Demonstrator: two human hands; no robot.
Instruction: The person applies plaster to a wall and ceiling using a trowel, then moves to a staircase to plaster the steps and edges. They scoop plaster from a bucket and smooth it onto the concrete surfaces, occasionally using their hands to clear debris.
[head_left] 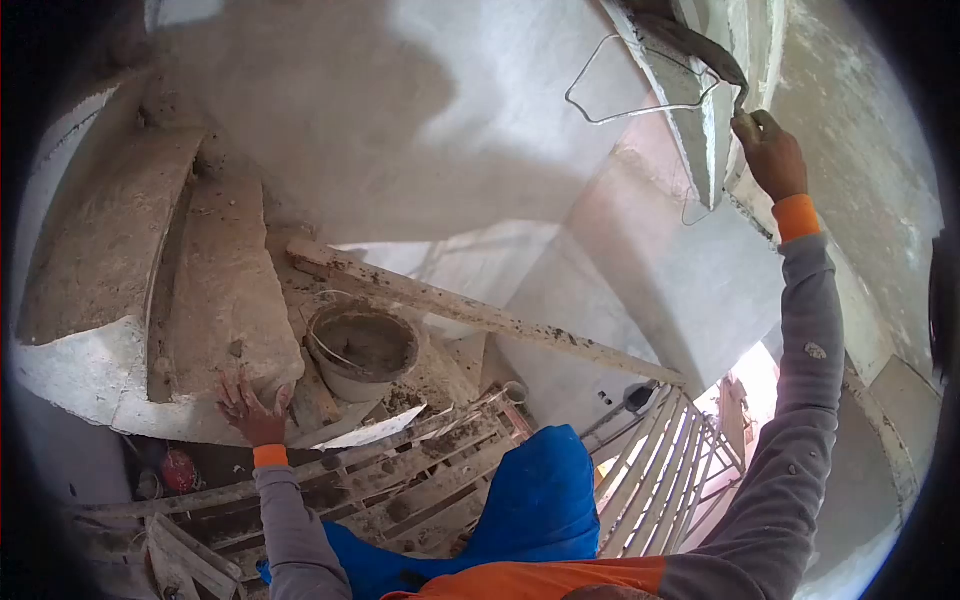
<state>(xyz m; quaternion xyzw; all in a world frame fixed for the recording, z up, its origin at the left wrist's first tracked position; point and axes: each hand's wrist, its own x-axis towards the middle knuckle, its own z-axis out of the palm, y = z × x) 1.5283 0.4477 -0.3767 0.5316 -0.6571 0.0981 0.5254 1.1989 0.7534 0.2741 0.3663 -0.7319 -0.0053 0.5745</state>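
My right hand is raised at the upper right, with its fingers wrapped round the handle of a trowel. The trowel's dark blade lies close to the pointed lower end of a plastered concrete edge. A loop of bent wire hangs beside it. Low on the left, my left hand rests with fingers spread on the rim of a dusty concrete step. Nothing shows in that hand. To its right stands a bucket with grey mortar inside.
A long wooden plank slants across the middle, behind the bucket. Slatted wooden boards lie below me, with gaps between them, and more slats run at the right. A red round object sits under the step at the left.
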